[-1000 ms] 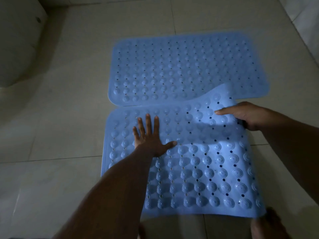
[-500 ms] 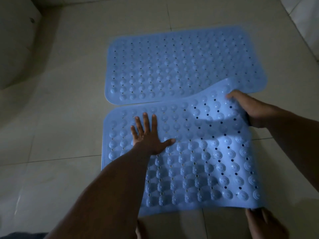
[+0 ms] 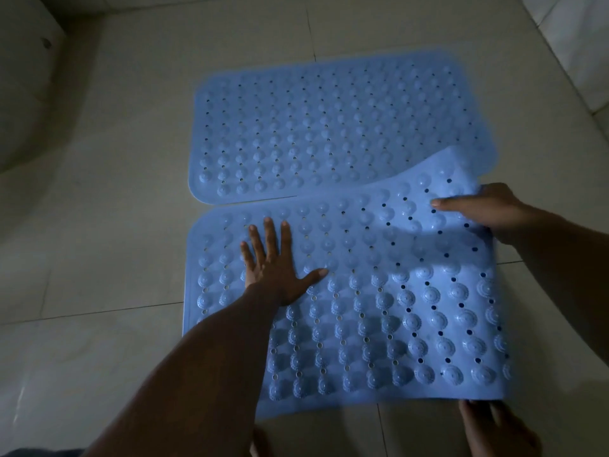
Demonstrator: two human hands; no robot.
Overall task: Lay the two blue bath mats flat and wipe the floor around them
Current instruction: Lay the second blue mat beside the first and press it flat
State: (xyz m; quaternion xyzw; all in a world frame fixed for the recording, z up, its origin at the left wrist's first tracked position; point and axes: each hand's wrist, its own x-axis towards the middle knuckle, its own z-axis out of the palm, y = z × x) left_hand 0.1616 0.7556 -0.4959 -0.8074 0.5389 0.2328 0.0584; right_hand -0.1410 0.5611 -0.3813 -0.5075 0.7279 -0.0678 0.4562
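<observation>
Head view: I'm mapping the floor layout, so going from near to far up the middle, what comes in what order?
Near mat with the left hand flat on it → far mat → bare floor tiles.

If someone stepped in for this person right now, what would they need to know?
Left hand: open, palm pressed flat on the near mat.
Right hand: gripping that mat's far right corner, which is lifted and overlaps the far mat.
Far mat lies flat on the floor. Near mat is flat only on its left.
Left to do: lower the raised corner clear of the far mat, press it flat, then wipe the floor around both. No cloth is in view.
</observation>
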